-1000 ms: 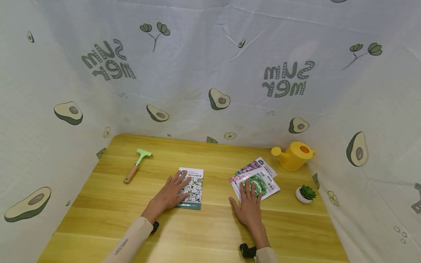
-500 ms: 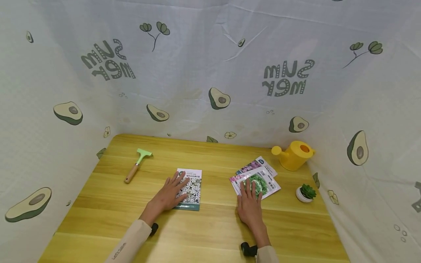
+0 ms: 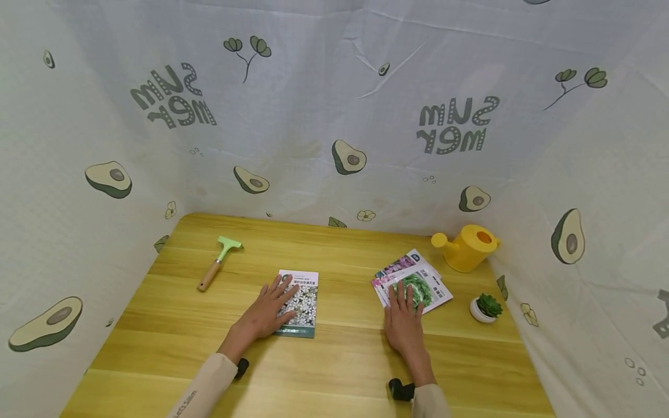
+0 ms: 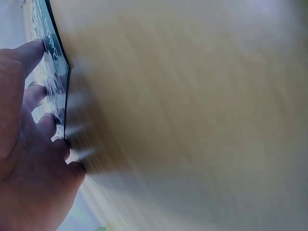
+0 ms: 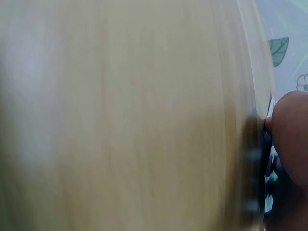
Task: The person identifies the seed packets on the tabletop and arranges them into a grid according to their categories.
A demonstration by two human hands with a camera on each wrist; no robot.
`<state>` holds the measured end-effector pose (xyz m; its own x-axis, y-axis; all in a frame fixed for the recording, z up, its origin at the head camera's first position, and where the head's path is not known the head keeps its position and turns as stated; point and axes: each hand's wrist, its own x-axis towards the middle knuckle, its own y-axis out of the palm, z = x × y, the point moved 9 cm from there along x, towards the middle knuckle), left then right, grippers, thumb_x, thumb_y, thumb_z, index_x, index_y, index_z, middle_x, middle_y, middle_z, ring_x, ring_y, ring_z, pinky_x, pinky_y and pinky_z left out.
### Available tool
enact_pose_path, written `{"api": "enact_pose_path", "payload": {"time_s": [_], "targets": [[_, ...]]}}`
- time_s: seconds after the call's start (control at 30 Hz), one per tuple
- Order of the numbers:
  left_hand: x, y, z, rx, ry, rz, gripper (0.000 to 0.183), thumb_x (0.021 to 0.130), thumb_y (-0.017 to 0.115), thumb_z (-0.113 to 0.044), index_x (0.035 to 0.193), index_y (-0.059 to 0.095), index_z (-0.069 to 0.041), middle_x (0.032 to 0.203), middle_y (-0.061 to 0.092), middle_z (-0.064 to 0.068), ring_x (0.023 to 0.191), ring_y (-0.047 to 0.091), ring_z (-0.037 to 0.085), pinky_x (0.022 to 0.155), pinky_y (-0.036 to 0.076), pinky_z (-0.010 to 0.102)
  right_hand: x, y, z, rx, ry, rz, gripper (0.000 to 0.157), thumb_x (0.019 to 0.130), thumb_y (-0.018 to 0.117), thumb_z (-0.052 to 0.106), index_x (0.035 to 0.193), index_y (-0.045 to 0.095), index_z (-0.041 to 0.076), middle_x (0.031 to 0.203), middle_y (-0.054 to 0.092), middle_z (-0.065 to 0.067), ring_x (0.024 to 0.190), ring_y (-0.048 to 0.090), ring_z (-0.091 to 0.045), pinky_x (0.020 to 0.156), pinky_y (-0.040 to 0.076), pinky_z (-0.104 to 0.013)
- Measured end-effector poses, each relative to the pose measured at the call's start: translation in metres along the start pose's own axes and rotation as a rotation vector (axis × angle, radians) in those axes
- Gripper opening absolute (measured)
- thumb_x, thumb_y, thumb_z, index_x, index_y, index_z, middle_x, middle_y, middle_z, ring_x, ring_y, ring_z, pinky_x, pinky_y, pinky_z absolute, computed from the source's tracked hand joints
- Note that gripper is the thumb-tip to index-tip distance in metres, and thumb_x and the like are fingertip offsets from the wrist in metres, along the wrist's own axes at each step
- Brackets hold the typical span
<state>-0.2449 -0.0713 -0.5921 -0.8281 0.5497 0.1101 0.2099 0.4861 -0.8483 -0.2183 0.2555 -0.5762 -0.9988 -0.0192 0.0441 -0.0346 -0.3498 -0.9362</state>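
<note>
A seed packet with white flowers [image 3: 303,305] lies flat on the wooden table, under the spread fingers of my left hand [image 3: 266,310]. The left wrist view shows those fingertips touching the flower packet [image 4: 57,67] along its edge. To the right, my right hand [image 3: 405,325] rests its straight fingers on a seed packet with a green leafy picture [image 3: 420,290]. That packet overlaps others with pink flowers [image 3: 399,264], which are partly hidden. In the right wrist view only part of the right hand [image 5: 291,139] shows, at the right edge.
A small rake-like tool with a green head and wooden handle [image 3: 211,274] lies at the left. At the right stand a yellow watering can [image 3: 465,249] and a potted succulent [image 3: 486,307]. A printed white cloth [image 3: 303,116] encloses the table [image 3: 334,371] on the sides shown.
The left hand has slid the white-flower packet slightly left and nearer. The right hand has drawn its fingers together and shifted right, moving the green leafy packet a little to the right.
</note>
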Motion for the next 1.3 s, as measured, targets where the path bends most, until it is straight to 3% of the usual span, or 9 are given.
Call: {"api": "enact_pose_path", "payload": {"time_s": [0.1,0.23,0.33,0.47,0.83,1.1,1.3], "targets": [[-0.001,-0.003,-0.003,-0.012,-0.003,0.002,0.067,0.108,0.067,-0.032,0.166,0.044,-0.007,0.175,0.028,0.022,0.161,0.019,0.051,0.124,0.018,0.075,0.002,-0.002,-0.004,-0.019,0.002,0.008,0.057,0.114,0.046,0.013,0.166,0.032,-0.007,0.175,0.019,-0.03,0.162,0.01,-0.054,0.121,0.008,-0.082],[-0.003,-0.01,-0.012,-0.016,-0.031,0.055,0.066,0.109,0.065,-0.03,0.165,0.043,-0.003,0.174,0.027,0.026,0.161,0.017,0.053,0.124,0.017,0.075,0.003,-0.003,-0.009,-0.03,0.004,0.007,0.057,0.114,0.045,0.013,0.166,0.032,-0.007,0.175,0.018,-0.03,0.162,0.01,-0.054,0.121,0.009,-0.083],[-0.003,-0.007,-0.008,-0.005,-0.034,0.053,0.067,0.11,0.065,-0.033,0.167,0.041,-0.006,0.176,0.025,0.022,0.163,0.015,0.049,0.126,0.016,0.074,0.004,-0.003,-0.013,-0.029,0.005,0.008,0.058,0.114,0.045,0.013,0.167,0.03,-0.006,0.176,0.017,-0.03,0.162,0.009,-0.054,0.121,0.008,-0.083],[-0.004,0.0,0.001,-0.008,-0.019,0.009,0.069,0.109,0.065,-0.036,0.168,0.04,-0.012,0.177,0.024,0.016,0.164,0.014,0.045,0.126,0.016,0.072,0.005,-0.004,-0.015,-0.028,0.004,0.01,0.058,0.114,0.045,0.013,0.167,0.03,-0.006,0.175,0.017,-0.03,0.162,0.008,-0.054,0.121,0.007,-0.083],[-0.007,-0.009,-0.009,-0.077,-0.002,-0.012,0.067,0.107,0.067,-0.031,0.165,0.044,-0.005,0.174,0.029,0.025,0.161,0.016,0.053,0.123,0.015,0.078,0.01,-0.006,-0.023,0.0,0.026,0.052,0.059,0.115,0.044,0.015,0.168,0.027,-0.006,0.176,0.013,-0.03,0.162,0.005,-0.054,0.121,0.005,-0.082],[-0.009,-0.002,-0.003,-0.02,0.0,-0.03,0.068,0.107,0.067,-0.034,0.166,0.044,-0.009,0.175,0.028,0.02,0.162,0.018,0.049,0.123,0.019,0.076,0.011,-0.008,-0.025,-0.013,0.046,0.063,0.06,0.115,0.046,0.015,0.168,0.027,-0.006,0.176,0.012,-0.03,0.162,0.005,-0.054,0.12,0.005,-0.083],[-0.014,-0.007,-0.008,-0.094,0.024,-0.041,0.067,0.11,0.062,-0.038,0.166,0.042,-0.007,0.175,0.028,0.023,0.163,0.014,0.049,0.122,0.013,0.078,0.011,-0.009,-0.021,0.004,0.059,0.052,0.06,0.115,0.048,0.016,0.167,0.029,-0.006,0.176,0.013,-0.03,0.162,0.006,-0.054,0.12,0.005,-0.083]]}}
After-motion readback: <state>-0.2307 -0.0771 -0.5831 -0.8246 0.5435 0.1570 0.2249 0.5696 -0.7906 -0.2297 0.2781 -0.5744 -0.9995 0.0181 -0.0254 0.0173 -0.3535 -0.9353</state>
